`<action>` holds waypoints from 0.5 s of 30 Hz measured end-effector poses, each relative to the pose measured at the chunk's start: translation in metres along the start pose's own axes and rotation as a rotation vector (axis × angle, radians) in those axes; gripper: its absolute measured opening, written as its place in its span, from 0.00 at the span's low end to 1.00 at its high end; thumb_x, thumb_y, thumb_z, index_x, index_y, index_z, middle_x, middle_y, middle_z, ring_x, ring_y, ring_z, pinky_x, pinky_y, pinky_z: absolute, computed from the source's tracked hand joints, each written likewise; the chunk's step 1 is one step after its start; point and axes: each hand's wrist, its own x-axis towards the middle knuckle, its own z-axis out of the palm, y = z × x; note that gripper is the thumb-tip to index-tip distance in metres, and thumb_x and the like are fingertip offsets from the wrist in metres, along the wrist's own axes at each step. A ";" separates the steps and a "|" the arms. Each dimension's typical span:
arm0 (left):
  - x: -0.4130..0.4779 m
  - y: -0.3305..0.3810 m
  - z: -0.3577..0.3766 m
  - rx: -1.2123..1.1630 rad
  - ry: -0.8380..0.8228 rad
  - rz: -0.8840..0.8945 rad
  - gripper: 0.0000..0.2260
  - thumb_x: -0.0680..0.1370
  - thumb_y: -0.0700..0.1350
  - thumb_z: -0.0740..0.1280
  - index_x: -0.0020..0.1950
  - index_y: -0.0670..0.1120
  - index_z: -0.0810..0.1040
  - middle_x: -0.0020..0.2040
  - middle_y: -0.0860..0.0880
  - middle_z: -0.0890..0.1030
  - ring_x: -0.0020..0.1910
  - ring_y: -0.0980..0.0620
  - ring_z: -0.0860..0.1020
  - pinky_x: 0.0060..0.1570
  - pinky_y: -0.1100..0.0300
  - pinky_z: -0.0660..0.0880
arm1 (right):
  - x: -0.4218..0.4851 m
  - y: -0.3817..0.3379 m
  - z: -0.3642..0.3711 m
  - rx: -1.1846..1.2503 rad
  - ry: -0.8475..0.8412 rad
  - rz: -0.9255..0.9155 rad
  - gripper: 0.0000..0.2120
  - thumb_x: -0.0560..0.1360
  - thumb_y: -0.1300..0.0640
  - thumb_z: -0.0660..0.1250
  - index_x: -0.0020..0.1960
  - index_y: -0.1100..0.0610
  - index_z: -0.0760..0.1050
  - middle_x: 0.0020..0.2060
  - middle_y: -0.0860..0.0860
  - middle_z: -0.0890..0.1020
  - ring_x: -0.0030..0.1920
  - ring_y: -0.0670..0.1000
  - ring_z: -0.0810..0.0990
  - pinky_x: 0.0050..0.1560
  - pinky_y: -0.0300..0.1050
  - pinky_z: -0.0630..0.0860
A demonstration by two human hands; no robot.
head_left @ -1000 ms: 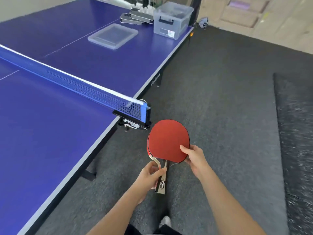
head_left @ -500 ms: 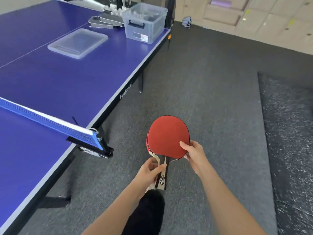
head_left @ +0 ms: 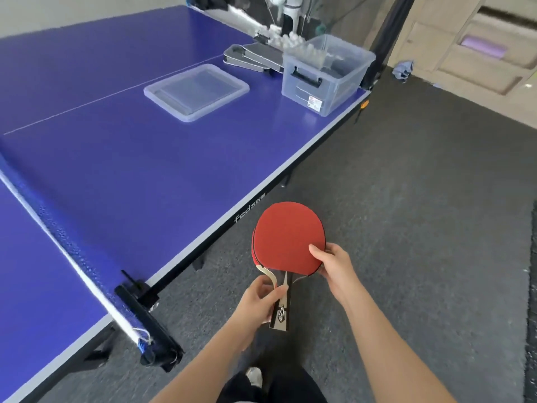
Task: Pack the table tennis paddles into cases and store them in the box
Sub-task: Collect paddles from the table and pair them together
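Both hands are out over the dark grey carpeted floor (head_left: 406, 199), just beside the long edge of the blue table tennis counter (head_left: 145, 170), and they hold 2 red-faced table tennis paddles (head_left: 287, 234) stacked flat, 1 on top of the other. The left hand (head_left: 258, 299) has its fingers curled round the handles from the left, with the thumb lying over them; 1 pale wooden handle and 1 dark handle with a printed mark show. The right hand (head_left: 334, 264) pinches the lower right rim of the blades, thumb (head_left: 316, 250) pressed on the upper red face and the fingers tucked beneath. Only a thin red edge of the lower paddle shows at the left.

On the far corner of the counter stands 1 clear plastic storage box (head_left: 319, 82) with a black latch, open at the top; dark shapes show through its wall, too unclear to name. Its 1 clear flat lid (head_left: 197, 90) lies well apart to the left. Behind the lid, near the box, is a stack of grey zip cases (head_left: 250, 56): at least 2, the exact count unclear. A cluster of white balls (head_left: 286, 40) sits beyond them, too blurred to count. 1 blue net (head_left: 66, 245) crosses the counter at the left.
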 end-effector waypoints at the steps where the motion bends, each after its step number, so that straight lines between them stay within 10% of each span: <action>1: 0.008 0.007 -0.003 -0.023 0.038 0.008 0.12 0.76 0.48 0.70 0.55 0.45 0.74 0.52 0.41 0.81 0.52 0.39 0.82 0.54 0.41 0.77 | 0.013 -0.011 0.011 -0.032 -0.033 0.003 0.19 0.73 0.58 0.71 0.62 0.60 0.72 0.56 0.55 0.80 0.55 0.54 0.80 0.58 0.53 0.78; 15: 0.092 0.093 -0.088 -0.373 0.574 0.123 0.11 0.76 0.52 0.69 0.55 0.49 0.75 0.48 0.48 0.81 0.43 0.51 0.79 0.43 0.56 0.73 | 0.157 -0.102 0.230 -0.484 -0.640 -0.019 0.15 0.73 0.55 0.72 0.58 0.59 0.74 0.55 0.54 0.81 0.55 0.55 0.80 0.60 0.56 0.77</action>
